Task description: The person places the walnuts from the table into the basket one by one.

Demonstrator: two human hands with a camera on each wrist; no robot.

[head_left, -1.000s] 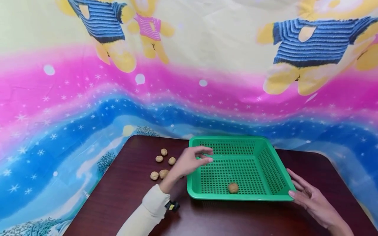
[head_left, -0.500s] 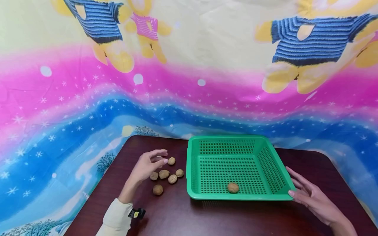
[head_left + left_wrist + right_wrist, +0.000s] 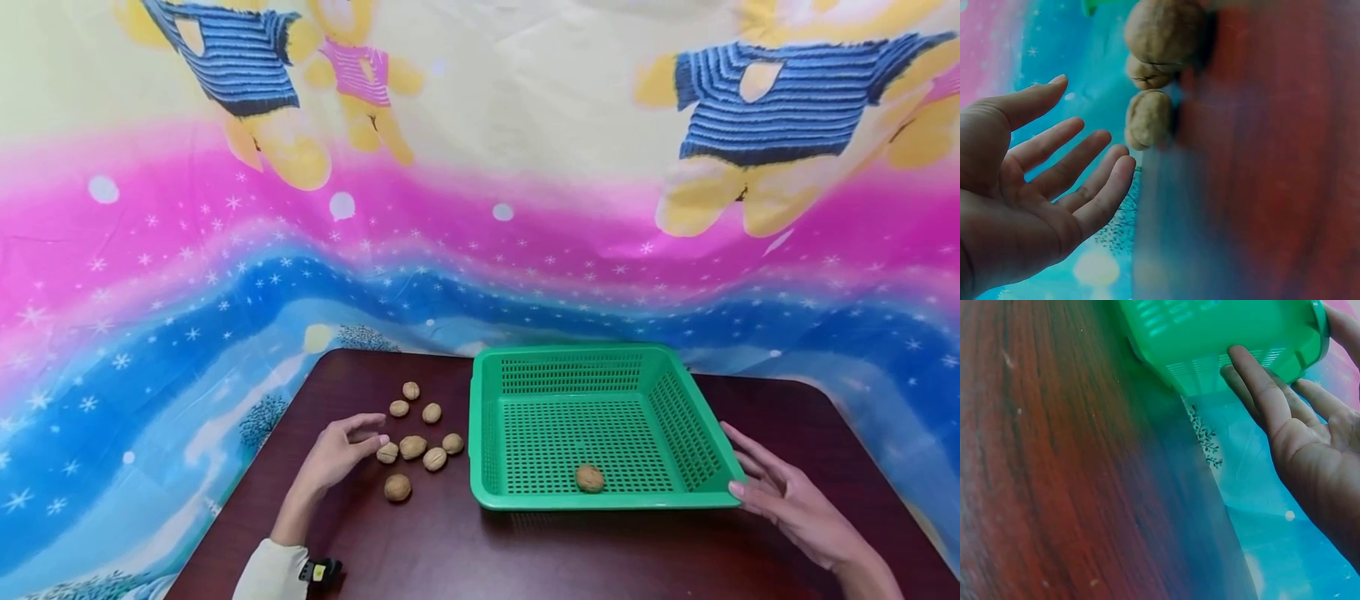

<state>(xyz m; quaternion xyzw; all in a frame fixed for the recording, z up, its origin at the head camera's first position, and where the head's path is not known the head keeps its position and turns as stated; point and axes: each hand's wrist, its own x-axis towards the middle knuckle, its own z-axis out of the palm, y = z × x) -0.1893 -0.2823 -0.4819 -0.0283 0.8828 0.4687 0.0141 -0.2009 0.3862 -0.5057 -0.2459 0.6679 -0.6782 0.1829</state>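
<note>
My left hand (image 3: 337, 452) is just left of several loose walnuts (image 3: 412, 447) on the table, its fingers relaxed and holding nothing. In the left wrist view its palm and spread fingers (image 3: 1094, 206) show, apart from a walnut (image 3: 1149, 119) beside the fingertips. A green perforated plastic basket (image 3: 607, 501) stands right of those nuts, with one walnut (image 3: 589, 478) inside near its front wall. At the basket's front right corner my right hand (image 3: 798, 508) holds the rim, thumb at the edge. In the right wrist view its fingers (image 3: 1263, 387) lie against the outer wall.
The dark reddish-brown table (image 3: 570, 554) has rounded far corners. Behind it hangs a cloth (image 3: 480, 250) printed with bears and snowflakes. A small black device (image 3: 321, 572) is strapped at the left cuff.
My left hand has moved left and toward me, from above the basket's left rim to beside the loose walnuts, uncovering them. My right hand stays at the basket corner.
</note>
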